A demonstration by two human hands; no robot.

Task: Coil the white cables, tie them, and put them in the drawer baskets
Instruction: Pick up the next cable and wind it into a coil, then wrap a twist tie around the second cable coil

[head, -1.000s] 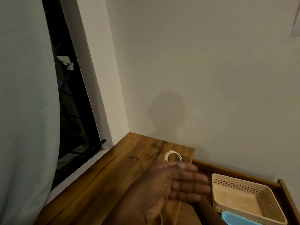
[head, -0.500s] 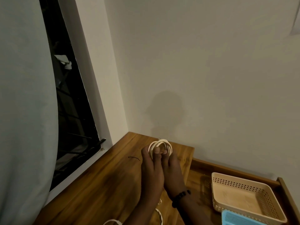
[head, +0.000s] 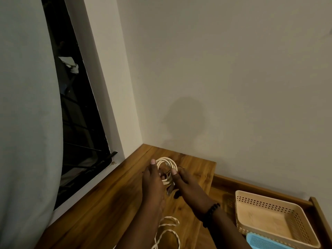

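Near half of the coiled white cable point(head: 166, 163) sits behind both hands, so the loop count is unclear. Thin black tie wire point(head: 180, 168) is too fine to trace; ends lost behind the right hand point(head: 188, 190). Left hand point(head: 152, 184) fingertips mostly hidden by the coil. Loose twisted white cable point(head: 168, 230) runs off the bottom edge. Blue perforated plastic basket point(head: 260, 242) is cropped at the bottom, beige perforated plastic basket point(head: 273, 220) overlapping it. Dark window opening point(head: 75, 114): contents unreadable.
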